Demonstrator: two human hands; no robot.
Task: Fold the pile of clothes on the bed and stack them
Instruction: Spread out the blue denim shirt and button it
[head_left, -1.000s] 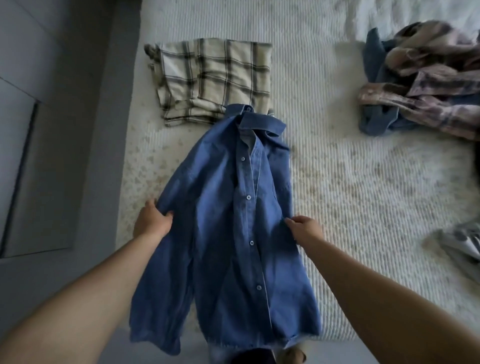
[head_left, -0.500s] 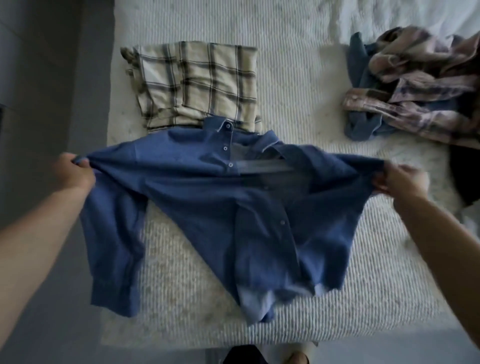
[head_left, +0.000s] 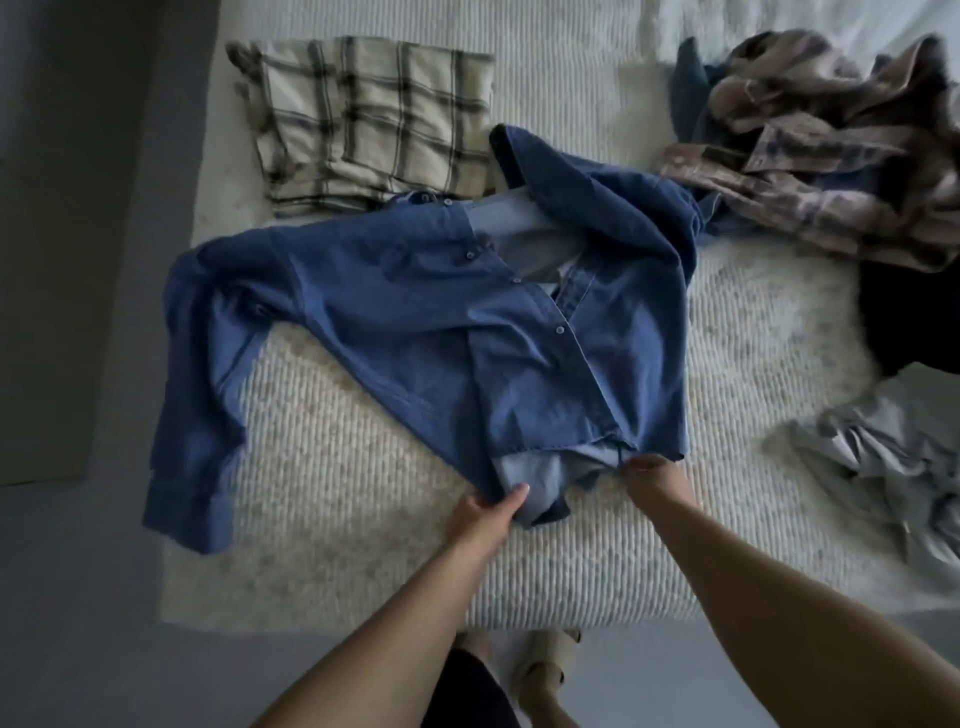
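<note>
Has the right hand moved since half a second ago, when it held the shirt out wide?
Yes. The right hand has come in from near the pink plaid pile to the blue shirt hem at the bed edge.

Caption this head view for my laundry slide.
Both hands grip the blue shirt's hem on the bed.

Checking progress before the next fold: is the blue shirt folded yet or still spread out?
Spread out, unfolded: the blue shirt lies open, one sleeve hanging off the bed.
</note>
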